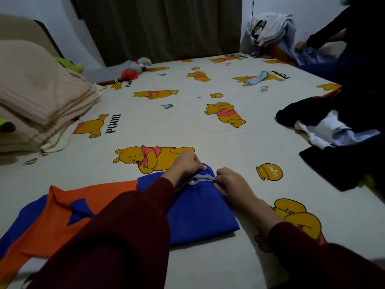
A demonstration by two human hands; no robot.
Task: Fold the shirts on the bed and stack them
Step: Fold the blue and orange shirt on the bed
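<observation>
Bed (187,126): both hands pinch blue shirt's (200,215) grey collar (203,178).

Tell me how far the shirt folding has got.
Done: nothing is stacked that I can see. In hand: the blue shirt is folded small, and both hands, left and right, pinch its grey collar. Left: the orange shirt lies spread out, and a dark clothes pile waits on the bed.

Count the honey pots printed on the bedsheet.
2: one honey pot right of the hands, one smaller pot mid-bed farther back. Clothes and blankets cover parts of the sheet, so others may be hidden.
</observation>
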